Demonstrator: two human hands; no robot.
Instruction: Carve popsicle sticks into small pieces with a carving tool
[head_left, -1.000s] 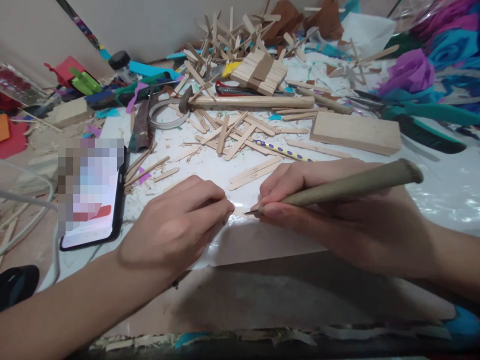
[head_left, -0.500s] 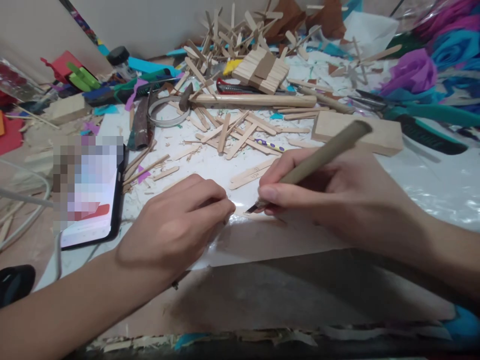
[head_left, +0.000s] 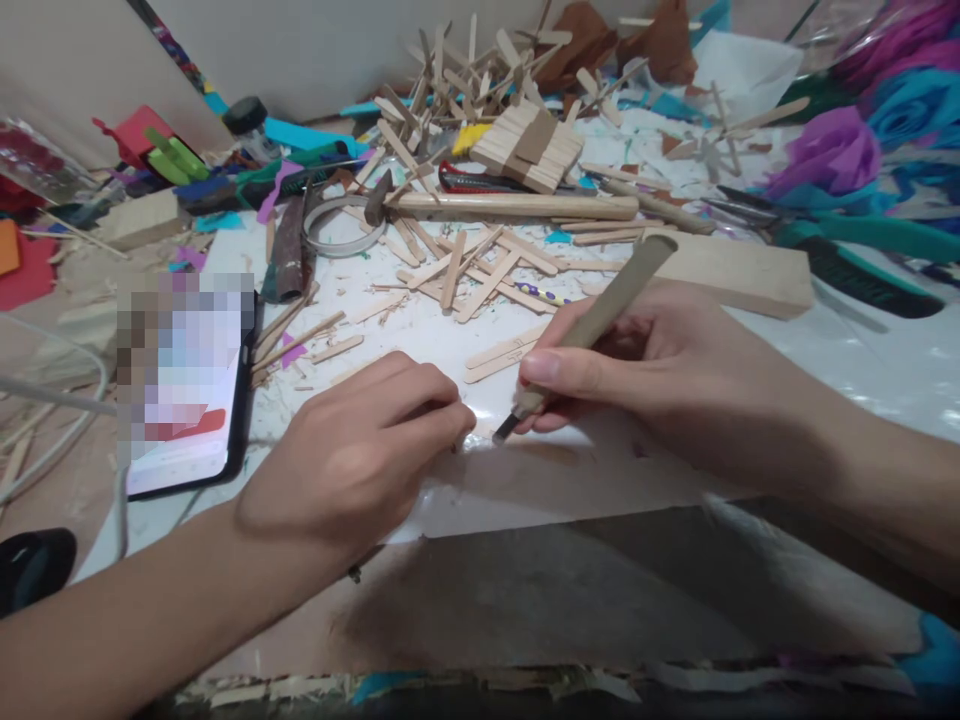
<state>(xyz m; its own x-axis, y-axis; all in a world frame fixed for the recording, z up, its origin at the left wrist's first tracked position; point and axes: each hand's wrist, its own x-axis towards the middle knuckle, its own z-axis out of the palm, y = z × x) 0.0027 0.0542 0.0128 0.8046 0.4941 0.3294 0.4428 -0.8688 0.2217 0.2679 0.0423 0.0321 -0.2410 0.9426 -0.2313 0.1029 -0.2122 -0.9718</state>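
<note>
My right hand (head_left: 660, 375) grips a carving knife (head_left: 592, 325) with a long olive-brown handle, held steeply, its small blade tip touching the white work sheet (head_left: 862, 370) near the table's front. My left hand (head_left: 360, 455) lies knuckles up just left of the blade, fingers curled and pressed down on something small that I cannot make out. A thin wooden stick (head_left: 551, 452) lies on the sheet just right of the blade tip. The two hands are almost touching.
A phone (head_left: 187, 385) lies left of my left hand. Loose craft sticks (head_left: 480, 275), a hammer (head_left: 510, 205), a tape ring (head_left: 337, 225), a wood block (head_left: 739, 272), a glued stick panel (head_left: 529, 145) and paper flowers (head_left: 825, 150) crowd the far side. Brown cardboard (head_left: 562, 590) covers the near edge.
My right hand has tilted the knife handle up from nearly flat to steep, and the blade tip has stayed at the same spot. My left hand has held still.
</note>
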